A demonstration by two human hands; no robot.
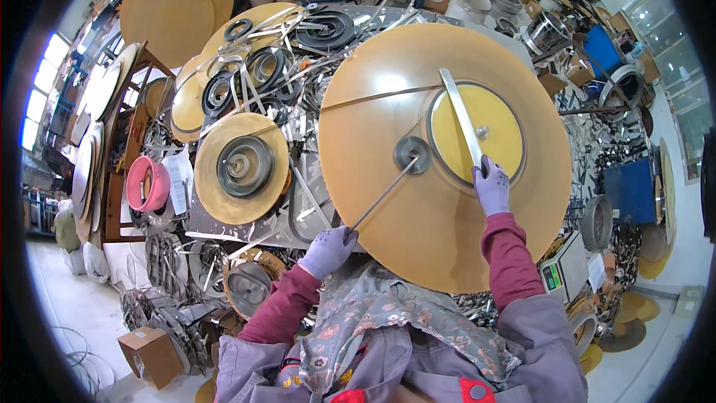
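**Strip winding on big disc — early stage, coil just a thin ring**

Person stands over a large tan disc (418,201) lying flat on a cluttered surface (298,216). Left hand (328,250), in a lilac glove, is closed around the near end of a thin metal rod (382,198) that runs up to a small grey hub (412,153) near the disc's middle. Right hand (491,188), also gloved, is clamped on the lower end of a flat metal strip (462,118) laid across a yellow inner disc (477,134).

Progress, as judged from the frame: the yellow disc has only a narrow dark metal band (431,145) around its rim, so winding looks barely begun. A long thin strip line (377,97) crosses the tan disc toward the left, probably feed not yet taken up. Most of the tan disc face is bare.

For comparison, a finished-looking coil (245,166) sits on a smaller tan disc to the left, and more dark coils (327,30) lie among loose metal strips farther back. A pink roll (148,183) stands at the left edge.
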